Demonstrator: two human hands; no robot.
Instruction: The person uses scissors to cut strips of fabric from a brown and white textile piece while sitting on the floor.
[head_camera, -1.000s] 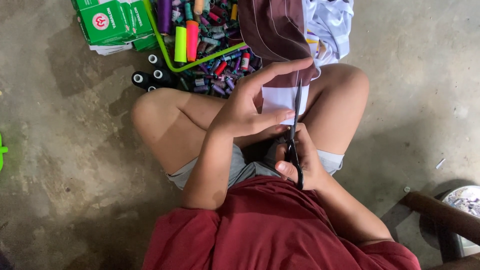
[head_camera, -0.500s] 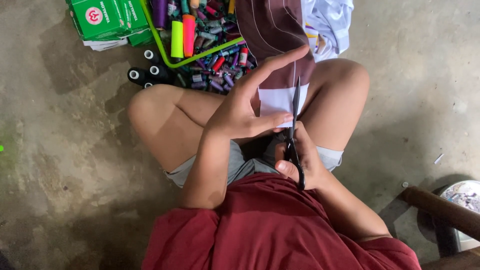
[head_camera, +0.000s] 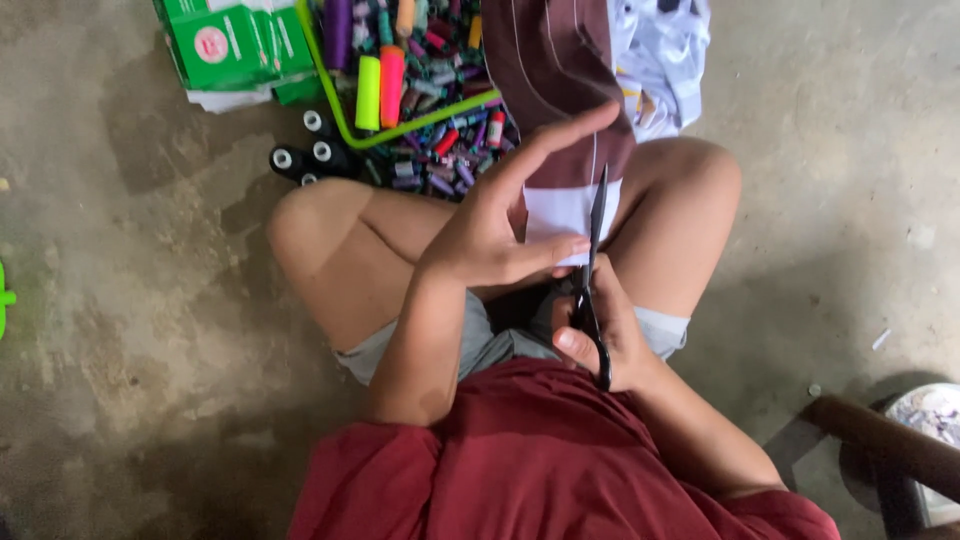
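I sit cross-legged on a concrete floor. My left hand (head_camera: 500, 225) pinches the edge of a maroon striped cloth (head_camera: 555, 75) with a white patch (head_camera: 560, 212) at its near end, index finger stretched out over it. My right hand (head_camera: 610, 335) grips black scissors (head_camera: 592, 265); the blades point away from me along the right side of the white patch. The blades look nearly closed.
A green-rimmed tray (head_camera: 400, 125) of many coloured thread spools lies beyond my knees, with black spools (head_camera: 310, 155) beside it, a green box (head_camera: 235, 40) at the far left and white cloth (head_camera: 660, 50) at the back right. A wooden leg (head_camera: 880, 440) stands at the right.
The view has shifted slightly. My left index finger has stretched further over the cloth, and the scissor blades have moved forward along the white patch.
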